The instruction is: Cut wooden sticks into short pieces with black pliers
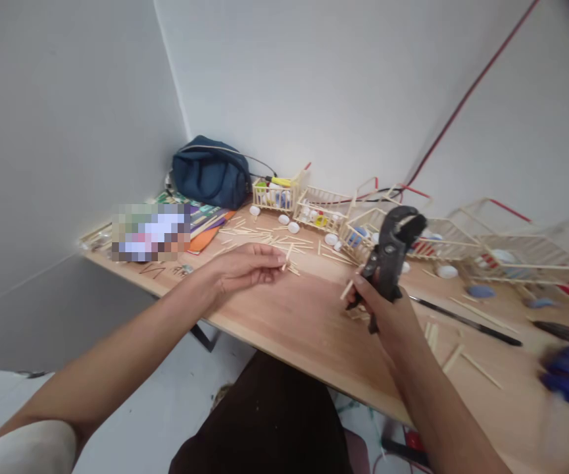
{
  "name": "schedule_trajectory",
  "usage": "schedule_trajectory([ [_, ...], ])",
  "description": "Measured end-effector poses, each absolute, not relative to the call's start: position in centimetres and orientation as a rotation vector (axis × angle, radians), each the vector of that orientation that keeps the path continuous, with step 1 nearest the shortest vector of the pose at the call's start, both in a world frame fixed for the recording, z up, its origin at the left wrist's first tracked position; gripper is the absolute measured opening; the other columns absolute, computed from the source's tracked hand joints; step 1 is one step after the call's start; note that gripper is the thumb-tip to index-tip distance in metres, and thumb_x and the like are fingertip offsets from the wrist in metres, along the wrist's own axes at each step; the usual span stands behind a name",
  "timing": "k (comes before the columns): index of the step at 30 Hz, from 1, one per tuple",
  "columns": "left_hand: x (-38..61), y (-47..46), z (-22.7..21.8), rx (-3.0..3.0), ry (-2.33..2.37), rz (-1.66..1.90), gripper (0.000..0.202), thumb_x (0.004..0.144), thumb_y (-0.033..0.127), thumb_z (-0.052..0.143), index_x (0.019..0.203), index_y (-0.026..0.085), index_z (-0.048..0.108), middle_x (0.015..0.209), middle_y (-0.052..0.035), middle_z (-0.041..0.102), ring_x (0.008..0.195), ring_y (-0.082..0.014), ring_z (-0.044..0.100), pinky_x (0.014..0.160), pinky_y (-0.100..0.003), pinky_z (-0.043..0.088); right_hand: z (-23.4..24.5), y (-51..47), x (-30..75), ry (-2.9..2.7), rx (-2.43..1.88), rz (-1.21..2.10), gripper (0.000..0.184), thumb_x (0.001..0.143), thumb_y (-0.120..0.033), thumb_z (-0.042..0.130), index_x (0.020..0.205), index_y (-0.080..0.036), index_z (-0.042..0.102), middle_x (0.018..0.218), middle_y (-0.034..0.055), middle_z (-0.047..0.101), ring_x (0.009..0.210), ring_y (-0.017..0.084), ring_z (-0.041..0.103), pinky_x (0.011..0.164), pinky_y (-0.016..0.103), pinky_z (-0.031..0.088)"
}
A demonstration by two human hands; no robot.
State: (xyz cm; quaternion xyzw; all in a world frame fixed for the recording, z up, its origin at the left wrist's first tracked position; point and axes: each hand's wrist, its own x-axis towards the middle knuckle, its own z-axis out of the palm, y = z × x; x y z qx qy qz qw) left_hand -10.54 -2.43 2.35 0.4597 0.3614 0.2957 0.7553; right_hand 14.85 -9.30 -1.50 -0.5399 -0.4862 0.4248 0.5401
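My left hand (245, 268) reaches across the wooden table (308, 329) and pinches a thin wooden stick (287, 257) at its fingertips, just in front of a scatter of loose sticks (259, 235). My right hand (380, 309) is closed round the handles of a black cutter (393, 253), held upright with its jaws pointing up. A short stick piece (346, 289) pokes out beside that hand's fingers.
Small stick-built baskets (321, 209) with white caps stand along the back edge, larger stick frames (521, 253) to the right. A blue bag (210, 172) and books sit in the corner. A black rod (466, 320), blue caps and a red wire are nearby.
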Motion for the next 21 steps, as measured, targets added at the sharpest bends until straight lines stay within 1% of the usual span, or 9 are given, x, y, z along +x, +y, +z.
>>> schedule_trajectory([
  [2,-8.1,-3.7,2.0,0.971,0.729,0.58,0.021,0.067,0.023,0.08,0.078,0.01,0.067,0.074,-0.0034,0.066,0.064,-0.0063,0.058,0.061,-0.018,0.044,-1.2,-9.3,14.6,-1.174,-1.255,1.009,0.032,0.076,-0.046,0.07,0.068,-0.016,0.06,0.06,0.0006,0.059,0.056,0.013,0.055,0.051,0.024,0.043],
  [4,-6.0,-4.6,1.8,0.976,0.705,0.535,0.022,0.068,0.025,0.08,0.077,0.01,0.067,0.077,-0.0045,0.067,0.065,-0.0064,0.058,0.06,-0.018,0.044,-1.0,-9.3,14.5,-1.17,-1.209,1.011,0.029,0.076,-0.044,0.07,0.074,-0.016,0.061,0.06,-0.0014,0.057,0.055,0.011,0.054,0.051,0.023,0.043],
  [7,-3.6,-5.2,1.8,0.997,0.708,0.503,0.028,0.064,0.03,0.082,0.078,0.009,0.068,0.082,-0.0072,0.069,0.068,-0.0082,0.06,0.059,-0.019,0.043,-0.7,-9.3,14.5,-1.21,-1.195,1.039,0.03,0.076,-0.045,0.069,0.075,-0.016,0.06,0.06,-0.0016,0.057,0.056,0.011,0.054,0.054,0.024,0.045],
  [9,-2.6,-5.3,1.8,1.005,0.705,0.504,0.031,0.061,0.033,0.083,0.076,0.01,0.067,0.08,-0.007,0.07,0.068,-0.0092,0.061,0.058,-0.019,0.042,-0.5,-9.4,14.5,-1.227,-1.21,1.028,0.03,0.076,-0.045,0.068,0.077,-0.016,0.06,0.06,-0.0014,0.058,0.056,0.012,0.054,0.054,0.025,0.045],
  [12,-2.0,-5.2,1.7,1.013,0.709,0.507,0.032,0.06,0.035,0.083,0.075,0.012,0.066,0.076,-0.0057,0.07,0.066,-0.0102,0.063,0.058,-0.02,0.042,-0.5,-9.4,14.6,-1.22,-1.236,1.005,0.032,0.076,-0.046,0.067,0.084,-0.017,0.059,0.06,-0.0017,0.058,0.055,0.013,0.055,0.052,0.026,0.044],
  [15,-2.0,-4.9,1.4,1.04,0.722,0.488,0.031,0.062,0.035,0.083,0.077,0.013,0.067,0.078,-0.006,0.072,0.066,-0.0107,0.065,0.057,-0.02,0.04,-0.5,-9.4,14.7,-1.255,-1.269,0.947,0.031,0.078,-0.047,0.066,0.082,-0.017,0.058,0.06,-0.002,0.057,0.054,0.013,0.054,0.052,0.026,0.043],
  [18,-2.0,-4.9,1.2,1.083,0.741,0.496,0.027,0.065,0.033,0.081,0.078,0.013,0.068,0.077,-0.0051,0.072,0.066,-0.0094,0.065,0.056,-0.019,0.038,-0.6,-9.4,14.8,-1.301,-1.287,0.884,0.028,0.079,-0.045,0.064,0.078,-0.017,0.058,0.062,-0.0017,0.057,0.056,0.012,0.054,0.055,0.026,0.043],
  [21,-2.0,-5.1,1.2,1.103,0.761,0.519,0.023,0.066,0.03,0.08,0.076,0.013,0.069,0.074,-0.0042,0.072,0.065,-0.0086,0.064,0.056,-0.018,0.037,-0.6,-9.5,14.8,-1.307,-1.275,0.877,0.027,0.08,-0.044,0.064,0.081,-0.017,0.06,0.063,-0.0015,0.057,0.058,0.012,0.054,0.057,0.026,0.044],
])
